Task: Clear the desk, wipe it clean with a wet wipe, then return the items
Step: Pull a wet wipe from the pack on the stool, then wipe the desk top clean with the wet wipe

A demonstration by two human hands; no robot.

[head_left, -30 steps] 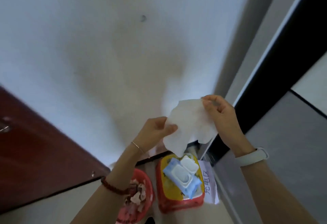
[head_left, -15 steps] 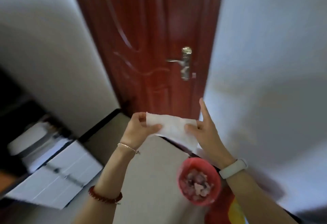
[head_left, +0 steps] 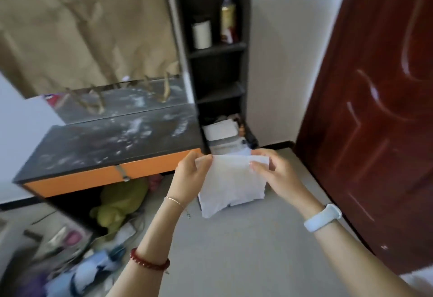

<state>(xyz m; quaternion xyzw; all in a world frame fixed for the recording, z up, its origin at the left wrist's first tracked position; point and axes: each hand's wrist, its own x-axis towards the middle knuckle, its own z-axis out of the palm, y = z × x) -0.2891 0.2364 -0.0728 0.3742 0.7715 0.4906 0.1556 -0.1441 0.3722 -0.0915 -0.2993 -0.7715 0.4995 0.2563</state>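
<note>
Wet wipe (head_left: 230, 184) first: I see it held up in the air in front of me, spread out flat like a little white sheet. My left hand (head_left: 191, 177) pinches its top left edge, with the thumb on the front of the sheet. My right hand (head_left: 273, 172) pinches the top right edge, with the fingers curled over it. The bottom edge of the wipe hangs loose and a bit wavy.

The desk (head_left: 112, 142) is off to the left and farther away, well apart from the wipe. Its dark top has pale smears all over it (they look like dust or powder). The front edge of the desk is orange, and its right end meets a tall black shelf (head_left: 218, 67). A bottle (head_left: 227, 18) and a white jar (head_left: 201, 34) stand on the top shelf board. Crumpled brown paper (head_left: 86, 29) hangs behind the desk.

I see bare grey floor (head_left: 246, 249) under my arms, with open room between the desk and the red-brown door (head_left: 379, 118) on the right. A green soft toy (head_left: 119, 205) lies under the desk, and blurry stuff I cannot name lies at the bottom left.
</note>
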